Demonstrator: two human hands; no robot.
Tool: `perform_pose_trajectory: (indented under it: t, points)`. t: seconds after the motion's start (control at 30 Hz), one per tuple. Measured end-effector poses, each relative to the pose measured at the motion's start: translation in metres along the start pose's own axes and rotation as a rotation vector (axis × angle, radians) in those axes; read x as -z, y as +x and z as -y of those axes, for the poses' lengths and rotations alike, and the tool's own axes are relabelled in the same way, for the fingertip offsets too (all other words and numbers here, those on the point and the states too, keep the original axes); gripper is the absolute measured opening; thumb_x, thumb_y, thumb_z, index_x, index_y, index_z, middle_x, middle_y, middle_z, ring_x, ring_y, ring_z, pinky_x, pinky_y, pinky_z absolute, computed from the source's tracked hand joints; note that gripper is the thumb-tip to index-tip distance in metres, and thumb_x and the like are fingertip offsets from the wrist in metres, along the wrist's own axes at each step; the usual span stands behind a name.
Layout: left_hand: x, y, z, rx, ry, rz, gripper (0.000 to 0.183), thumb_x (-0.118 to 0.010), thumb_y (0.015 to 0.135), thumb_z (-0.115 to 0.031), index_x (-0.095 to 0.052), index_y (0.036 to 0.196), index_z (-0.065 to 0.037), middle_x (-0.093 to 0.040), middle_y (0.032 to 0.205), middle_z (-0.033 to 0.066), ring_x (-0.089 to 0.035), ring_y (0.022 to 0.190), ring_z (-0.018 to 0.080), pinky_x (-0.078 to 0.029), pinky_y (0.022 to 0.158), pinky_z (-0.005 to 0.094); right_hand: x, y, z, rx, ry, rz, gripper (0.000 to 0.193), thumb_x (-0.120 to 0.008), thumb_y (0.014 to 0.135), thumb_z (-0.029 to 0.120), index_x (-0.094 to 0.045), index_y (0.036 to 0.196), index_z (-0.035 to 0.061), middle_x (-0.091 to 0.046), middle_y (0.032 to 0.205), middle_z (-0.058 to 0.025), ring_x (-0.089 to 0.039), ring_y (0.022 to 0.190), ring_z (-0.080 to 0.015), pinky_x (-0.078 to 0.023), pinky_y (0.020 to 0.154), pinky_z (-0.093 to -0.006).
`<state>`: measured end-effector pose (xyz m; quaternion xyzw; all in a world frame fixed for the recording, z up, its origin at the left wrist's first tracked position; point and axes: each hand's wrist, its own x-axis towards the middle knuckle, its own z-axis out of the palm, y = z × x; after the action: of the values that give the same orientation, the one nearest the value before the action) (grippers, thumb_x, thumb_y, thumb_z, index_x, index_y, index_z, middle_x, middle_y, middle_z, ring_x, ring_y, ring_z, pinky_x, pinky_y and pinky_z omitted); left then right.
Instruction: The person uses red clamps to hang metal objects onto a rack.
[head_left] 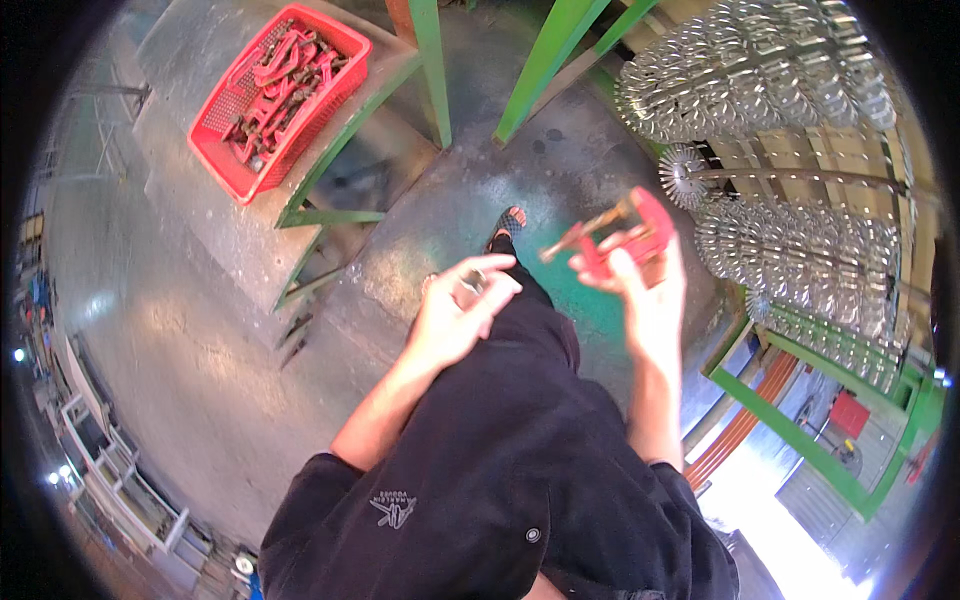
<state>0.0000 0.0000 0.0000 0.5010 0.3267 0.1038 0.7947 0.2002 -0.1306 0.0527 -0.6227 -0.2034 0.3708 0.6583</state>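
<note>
At two o'clock the right hand (648, 280) grips a red clamp (654, 224): hold it firmly, screw (570, 242) clear of the left hand (455, 312), curled round a small metal piece (472, 283).

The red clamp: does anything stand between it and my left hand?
Nothing visible does: an open gap separates the red clamp from your left hand, with the trouser leg and floor showing beneath it.

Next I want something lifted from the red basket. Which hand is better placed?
Probably the left hand: it is nearer the red basket, while the right hand, farther off, grips a red clamp. The left does seem to hold a small metal piece.
</note>
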Motion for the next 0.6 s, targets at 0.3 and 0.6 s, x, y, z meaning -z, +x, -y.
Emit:
perform_pose_trajectory:
  t: [0.3, 0.6]
  points:
    - [-0.021, -0.074, 0.028, -0.171, 0.066, -0.112, 0.035, -0.08, 0.085, 0.005, -0.067, 0.117, 0.0, -0.069, 0.089, -0.0011, -0.05, 0.066, -0.0006, -0.046, 0.063, 0.0178, -0.041, -0.13, -0.021, -0.09, 0.303, -0.178, 0.052, -0.064, 0.102, 0.013, -0.037, 0.147, 0.0102, -0.063, 0.114, -0.0131, -0.073, 0.104, -0.0373, -0.066, 0.084, -0.0459]
    - [-0.112, -0.083, 0.036, -0.271, -0.211, 0.068, 0.013, -0.067, 0.099, -0.009, -0.07, 0.101, 0.004, -0.074, 0.089, 0.0086, -0.067, 0.074, 0.0098, -0.05, 0.06, 0.0261, 0.048, -0.161, -0.001, 0.133, 0.19, -0.225, 0.063, -0.073, 0.095, 0.004, -0.044, 0.151, 0.0044, -0.056, 0.121, -0.0046, -0.071, 0.107, -0.0244, -0.057, 0.097, -0.0423]
